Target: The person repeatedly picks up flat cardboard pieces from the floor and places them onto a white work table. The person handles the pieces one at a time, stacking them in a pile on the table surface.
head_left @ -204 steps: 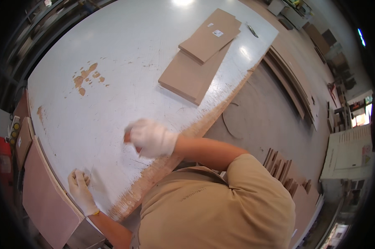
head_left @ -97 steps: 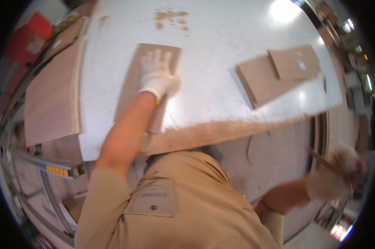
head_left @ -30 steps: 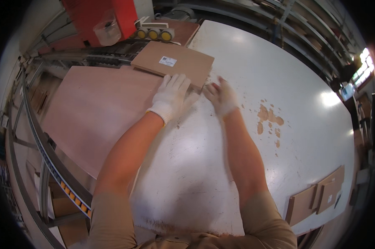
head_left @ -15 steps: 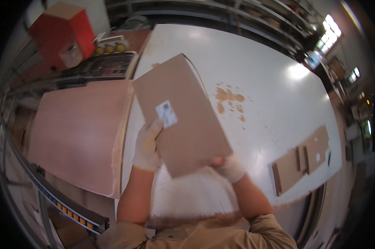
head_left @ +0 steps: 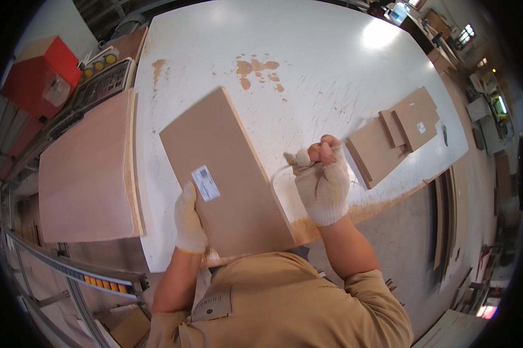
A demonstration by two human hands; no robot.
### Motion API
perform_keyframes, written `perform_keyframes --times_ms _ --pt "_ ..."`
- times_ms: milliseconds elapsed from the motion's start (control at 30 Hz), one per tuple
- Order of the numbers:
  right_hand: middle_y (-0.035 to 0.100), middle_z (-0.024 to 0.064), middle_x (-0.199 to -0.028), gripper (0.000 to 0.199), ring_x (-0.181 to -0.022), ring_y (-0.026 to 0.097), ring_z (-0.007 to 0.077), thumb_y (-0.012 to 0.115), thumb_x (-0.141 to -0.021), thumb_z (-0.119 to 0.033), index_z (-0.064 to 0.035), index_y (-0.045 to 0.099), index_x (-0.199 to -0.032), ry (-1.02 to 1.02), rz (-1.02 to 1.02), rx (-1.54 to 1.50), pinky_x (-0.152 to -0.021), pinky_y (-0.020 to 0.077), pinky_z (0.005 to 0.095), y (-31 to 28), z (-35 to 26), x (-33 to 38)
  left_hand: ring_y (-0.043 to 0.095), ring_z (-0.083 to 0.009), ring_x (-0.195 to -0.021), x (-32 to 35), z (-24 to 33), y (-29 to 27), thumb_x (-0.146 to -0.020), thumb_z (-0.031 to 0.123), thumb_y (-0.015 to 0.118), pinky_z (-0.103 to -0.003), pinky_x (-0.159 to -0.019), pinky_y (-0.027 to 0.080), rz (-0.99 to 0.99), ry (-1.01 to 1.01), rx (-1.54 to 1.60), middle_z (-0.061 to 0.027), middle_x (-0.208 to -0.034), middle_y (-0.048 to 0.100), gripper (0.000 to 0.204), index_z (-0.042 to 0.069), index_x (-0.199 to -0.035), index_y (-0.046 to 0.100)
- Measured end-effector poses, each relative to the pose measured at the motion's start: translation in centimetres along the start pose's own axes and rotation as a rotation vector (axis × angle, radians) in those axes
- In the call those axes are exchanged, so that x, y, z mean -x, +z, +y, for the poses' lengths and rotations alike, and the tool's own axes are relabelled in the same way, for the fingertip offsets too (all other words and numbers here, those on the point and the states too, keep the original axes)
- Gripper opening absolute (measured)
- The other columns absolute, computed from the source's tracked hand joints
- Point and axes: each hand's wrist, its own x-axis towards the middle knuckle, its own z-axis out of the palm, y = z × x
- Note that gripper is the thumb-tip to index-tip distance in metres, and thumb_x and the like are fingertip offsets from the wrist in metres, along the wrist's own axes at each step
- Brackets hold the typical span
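A flat brown board [head_left: 232, 145] with a pale right edge is tilted up over the near part of the white table. My left hand [head_left: 190, 220], in a white knit glove, grips its left edge, the thumb on the face beside a white printed label [head_left: 206, 182]. To the right of the board, my right hand [head_left: 322, 182] is raised and apart from it, gloved with some fingertips bare. Its fingers are curled together. A faint pale curve shows beside them; what they pinch, if anything, is unclear.
Several brown panels [head_left: 377, 151] lie stacked on the right of the white table [head_left: 319, 40]. Tan stains [head_left: 255, 69] mark its surface. On the left are a large pinkish-brown sheet [head_left: 87, 168], a red machine housing [head_left: 41, 75] and a roller rail [head_left: 102, 283].
My right hand has let go of the board's lower right and moved up and right, its fingers now curled. The board has come closer to my body, still in my left hand. The view has shifted.
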Motion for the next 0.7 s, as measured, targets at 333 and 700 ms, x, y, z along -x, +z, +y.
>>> perform_keyframes --times_ms 333,700 --pt "0.039 -0.0009 -0.069 0.035 -0.055 0.035 0.0150 0.046 -0.114 -0.046 -0.0152 0.049 -0.098 -0.089 -0.424 0.193 -0.049 0.0401 0.0346 5.6 0.0 4.3 0.067 -0.0220 -0.109 -4.2 0.3 0.7 -0.110 0.060 0.043 -0.034 -0.093 0.054 0.029 -0.061 -0.535 -0.0192 -0.120 0.073 0.079 -0.013 -0.129 0.068" --pt "0.043 0.0081 -0.084 0.029 -0.069 0.042 0.0201 0.056 -0.109 -0.034 -0.0086 0.041 -0.108 -0.147 -0.086 0.295 -0.057 0.0359 0.0351 -1.2 -12.3 16.7 0.061 -0.0462 -0.132 -19.0 9.5 -1.8 -0.108 0.068 0.025 -0.047 -0.110 0.047 0.447 0.478 -1.049 -0.0366 -0.131 0.066 0.090 -0.010 -0.132 0.066"
